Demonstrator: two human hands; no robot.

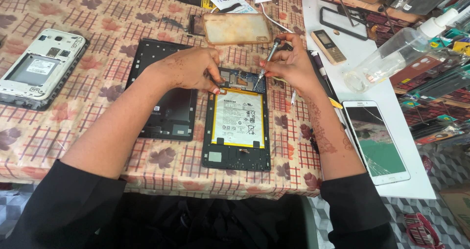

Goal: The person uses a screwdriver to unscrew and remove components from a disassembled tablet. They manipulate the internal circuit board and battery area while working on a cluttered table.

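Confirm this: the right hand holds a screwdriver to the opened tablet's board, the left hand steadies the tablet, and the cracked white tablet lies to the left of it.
Wrong side. The head view shows the cracked white tablet lying to the right of the opened tablet. The rest stands: right hand holds the screwdriver, left hand steadies it.

Opened tablet (236, 126) and precision screwdriver (268, 58), on the desk.

Tablet: black frame, back cover off, lying flat and lengthwise away from the viewer; large white battery with yellow edging fills the middle, blue circuit board at the far end. Screwdriver: slim, silver shaft with darker handle, tilted, tip down on the circuit board at the tablet's far right corner, handle leaning away to the right.
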